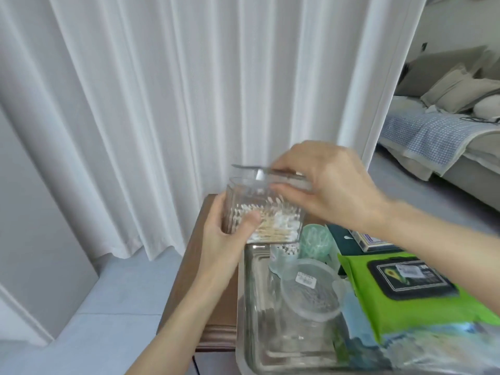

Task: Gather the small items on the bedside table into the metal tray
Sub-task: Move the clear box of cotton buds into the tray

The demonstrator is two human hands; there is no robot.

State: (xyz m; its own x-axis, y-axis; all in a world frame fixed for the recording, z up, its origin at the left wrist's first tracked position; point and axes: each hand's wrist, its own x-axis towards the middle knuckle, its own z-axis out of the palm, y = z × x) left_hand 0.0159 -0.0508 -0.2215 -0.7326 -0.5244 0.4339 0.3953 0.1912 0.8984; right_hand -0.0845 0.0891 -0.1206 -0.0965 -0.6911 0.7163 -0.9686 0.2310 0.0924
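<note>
A clear ribbed box [263, 209] holding cotton swabs [273, 226] is held up in the air above the far left corner of the metal tray [250, 307], tilted slightly. The swabs are seen lying in a heap at its bottom, wooden sticks with white tips. The box is gripped from its left side by the left hand [224, 236], the thumb pressed across the front wall and the fingers wrapped behind; the forearm rises from the lower left. The clear lid [270, 173] is pinched at its right edge by the right hand [332, 185], thumb beneath and fingers above, and is held at the box's mouth, raised on the left so that the box is only partly covered. The right forearm is stretched in from the right edge, over the tray.

In the tray, a round clear container [311, 289] with a price sticker on its lid is seen lying on its side, with another small clear tub of swabs [284, 255] behind it. A teal container [316, 240] stands just beyond. A green wipes pack [400, 290] is laid over the tray's right part, and a dark box [349, 242] lies behind it. The tray rests on the brown bedside table [213, 288], before white curtains [162, 104].
</note>
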